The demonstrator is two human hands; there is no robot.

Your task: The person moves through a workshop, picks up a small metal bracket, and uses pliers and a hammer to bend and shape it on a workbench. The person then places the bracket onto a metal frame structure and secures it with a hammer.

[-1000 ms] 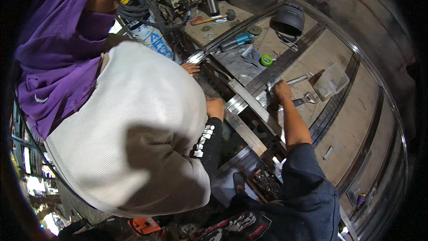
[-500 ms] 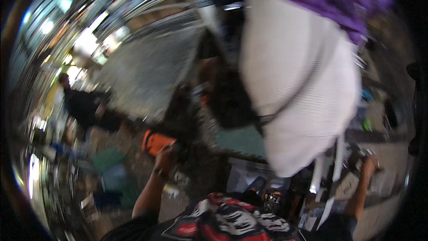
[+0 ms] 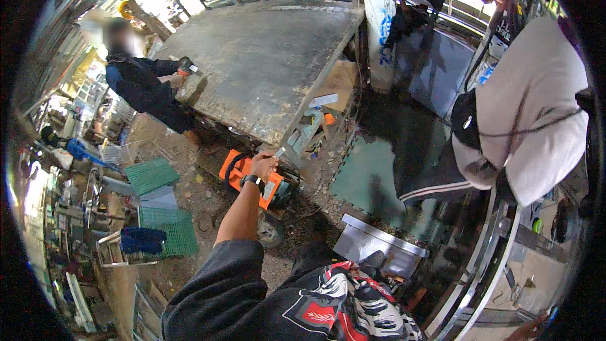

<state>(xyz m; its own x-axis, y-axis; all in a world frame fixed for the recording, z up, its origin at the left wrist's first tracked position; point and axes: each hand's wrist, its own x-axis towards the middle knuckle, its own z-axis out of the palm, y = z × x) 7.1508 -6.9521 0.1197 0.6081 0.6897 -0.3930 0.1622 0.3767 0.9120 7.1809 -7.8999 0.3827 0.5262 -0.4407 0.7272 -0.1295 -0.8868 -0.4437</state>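
Note:
My left hand (image 3: 264, 165), with a dark watch on its wrist, reaches forward over an orange machine (image 3: 237, 167) on the ground. Its fingers are closed on a small silvery metal piece (image 3: 280, 151), whose kind I cannot make out. The machine has a dark strap or cable over its orange body, and a grey wheel (image 3: 270, 232) shows below it. Just beyond my hand is the near corner of a large worn worktable (image 3: 252, 63). My right hand is out of view.
A co-worker in dark clothes (image 3: 142, 82) stands at the table's left, holding an orange-and-black tool (image 3: 184, 71). Close at right is pale clothing with a dark strap (image 3: 530, 107). A grey metal box (image 3: 385, 246) lies before me; green grates (image 3: 167, 230) lie left, long metal rails (image 3: 480, 265) right.
The view has swung and steadied from a blur. The pale clothing has shifted to the right edge. My right hand has left the view; my left still reaches over the orange machine.

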